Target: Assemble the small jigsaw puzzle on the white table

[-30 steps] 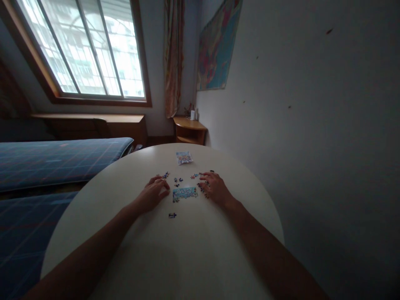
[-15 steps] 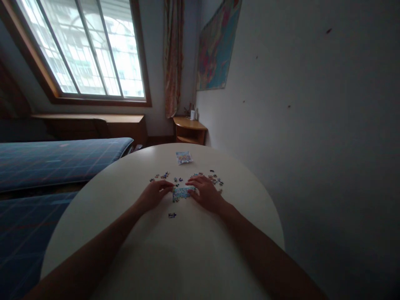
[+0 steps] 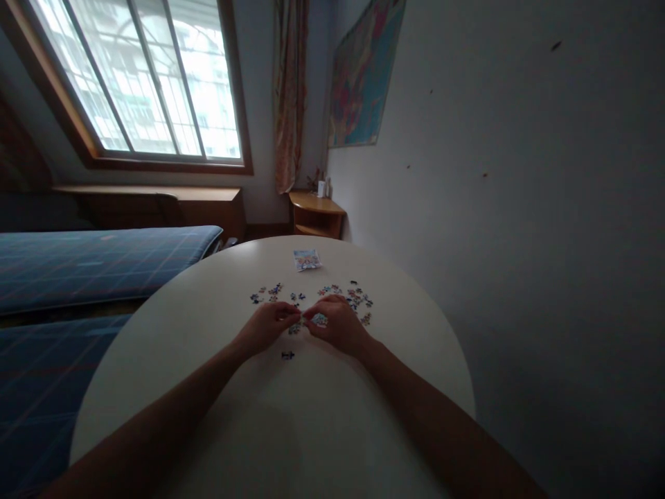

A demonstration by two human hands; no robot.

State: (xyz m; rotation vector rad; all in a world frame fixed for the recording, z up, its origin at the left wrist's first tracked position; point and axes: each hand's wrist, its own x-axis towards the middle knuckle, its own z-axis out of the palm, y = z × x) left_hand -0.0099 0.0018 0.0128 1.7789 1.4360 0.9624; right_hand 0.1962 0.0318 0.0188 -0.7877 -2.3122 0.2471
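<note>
My left hand (image 3: 267,326) and my right hand (image 3: 337,321) meet fingertip to fingertip over the middle of the table. Both are closed in a pinch at a tiny puzzle piece, mostly covered by the fingers. Just below lies a joined section of jigsaw puzzle (image 3: 294,330), largely hidden by my hands; a bluish part shows under the right hand. Nearer to me sits a small separate cluster of puzzle pieces (image 3: 287,355). Loose puzzle pieces (image 3: 357,298) are scattered beyond and right of my right hand, and more loose pieces (image 3: 273,291) lie beyond the left.
Everything lies on a round white table (image 3: 249,430). A small printed picture sheet (image 3: 307,260) rests near its far edge. A plaid mattress (image 3: 104,267) is on the left, a wall (image 3: 545,242) on the right, and a wooden corner shelf (image 3: 318,203) behind.
My hands have drawn together, the left moving right, and their fingertips now meet in a pinch. The joined puzzle section, visible between them before, is now mostly covered.
</note>
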